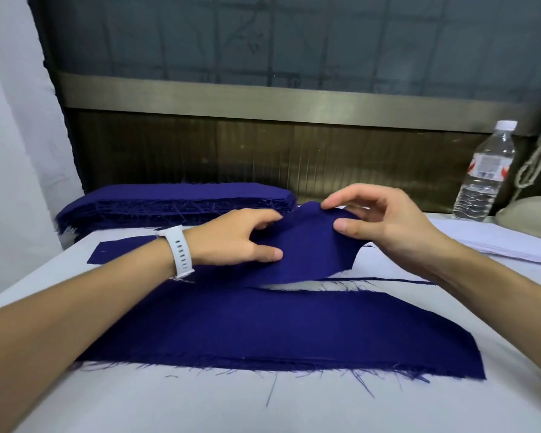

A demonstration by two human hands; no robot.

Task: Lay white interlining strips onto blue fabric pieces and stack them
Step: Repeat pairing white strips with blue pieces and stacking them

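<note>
A blue fabric piece [306,248] is lifted off the white table at its middle. My left hand [231,239] pinches its left part, thumb on top and fingers behind. My right hand [378,220] pinches its upper right edge between thumb and fingers. Closer to me lies a wide blue fabric piece [278,332] with frayed edges, flat on the table. A tall stack of blue pieces [175,201] sits at the back left. White interlining strips [497,242] lie stacked at the right.
A clear water bottle [484,173] stands at the back right, next to a beige bundle [531,217]. A small blue piece [122,251] lies flat at the left. A dark wood and metal wall panel [263,145] closes the table's far side.
</note>
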